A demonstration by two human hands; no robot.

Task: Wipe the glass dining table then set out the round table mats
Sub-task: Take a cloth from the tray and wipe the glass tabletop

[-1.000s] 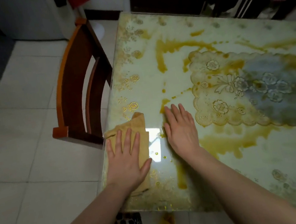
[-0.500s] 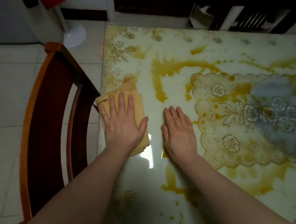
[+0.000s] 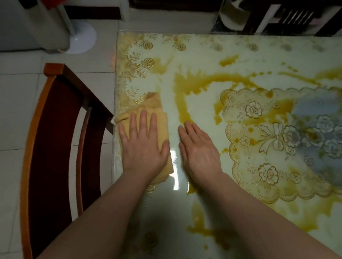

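the left hand [image 3: 143,146] lies flat, fingers straight, pressing a folded yellow cloth [image 3: 159,117] at the left edge of the glass table [image 3: 270,236]. just right of the cloth, the right hand [image 3: 199,149] rests flat on the glass, fingers straight and together. right of that, a lace mat [image 3: 259,160]. yellow streaks [image 3: 181,103] lie beyond the cloth. a chair [image 3: 44,161] stands left of the table.

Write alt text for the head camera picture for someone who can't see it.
A person's left hand presses a folded yellow cloth flat on a glass dining table near its left edge, while the right hand rests flat on the glass beside it. Yellow-brown streaks mark the table, and a wooden chair stands at its left.
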